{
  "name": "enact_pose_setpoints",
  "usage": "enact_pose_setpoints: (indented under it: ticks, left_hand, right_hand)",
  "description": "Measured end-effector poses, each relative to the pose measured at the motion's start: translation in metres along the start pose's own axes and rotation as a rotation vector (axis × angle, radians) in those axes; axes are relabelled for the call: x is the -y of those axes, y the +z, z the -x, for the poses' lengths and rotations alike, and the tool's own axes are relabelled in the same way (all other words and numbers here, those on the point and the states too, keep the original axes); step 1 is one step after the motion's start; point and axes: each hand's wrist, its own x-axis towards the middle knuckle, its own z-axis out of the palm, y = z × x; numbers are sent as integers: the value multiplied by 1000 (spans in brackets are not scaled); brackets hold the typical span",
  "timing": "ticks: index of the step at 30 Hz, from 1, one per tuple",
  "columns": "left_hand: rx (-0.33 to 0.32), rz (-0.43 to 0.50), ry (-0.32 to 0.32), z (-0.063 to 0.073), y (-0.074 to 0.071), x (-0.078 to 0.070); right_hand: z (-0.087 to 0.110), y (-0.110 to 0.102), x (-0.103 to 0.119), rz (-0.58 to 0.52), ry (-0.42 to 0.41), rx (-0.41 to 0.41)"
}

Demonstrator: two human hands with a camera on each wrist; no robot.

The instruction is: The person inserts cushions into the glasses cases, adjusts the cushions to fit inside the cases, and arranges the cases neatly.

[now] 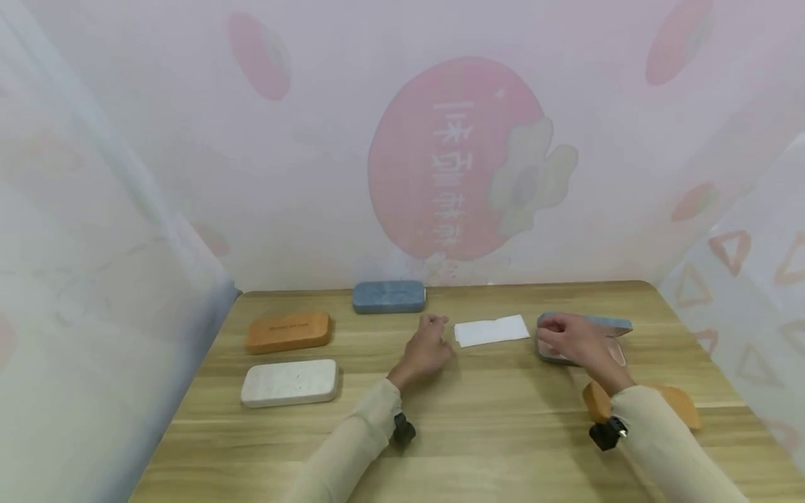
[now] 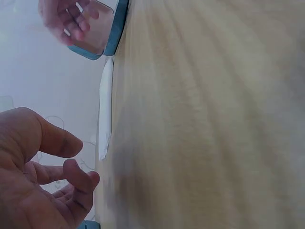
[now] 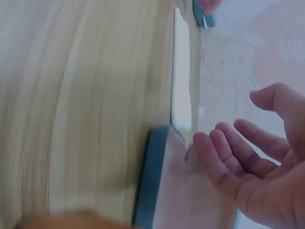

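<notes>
My left hand (image 1: 428,353) hovers over the table just left of a folded white cloth or paper sheet (image 1: 492,331). Its fingers (image 2: 81,183) bend loosely, and nothing is between them. On the right, my right hand (image 1: 575,339) is over a blue glasses case (image 1: 606,323) that stands with its lid raised, showing a pale pink lining. In the right wrist view the fingers (image 3: 224,167) are relaxed and apart from the thumb, holding nothing, and overlap the case's inside. Part of this case is hidden behind the hand.
A second blue case (image 1: 389,297), closed, lies at the table's back edge by the wall. An orange case (image 1: 289,332) and a white case (image 1: 291,383) lie at the left. Another orange case (image 1: 679,405) is partly covered by my right sleeve.
</notes>
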Motion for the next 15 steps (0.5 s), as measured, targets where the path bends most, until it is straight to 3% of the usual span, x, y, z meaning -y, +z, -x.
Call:
enact_pose_setpoints:
  ticks: [9, 15]
  left_hand:
    - [4, -79, -23, -11, 0, -13]
    - [19, -124, -47, -16, 6, -14]
  right_hand:
    - [-24, 41, 10, 72, 25, -73]
    - [-33, 59, 9, 120, 2, -133]
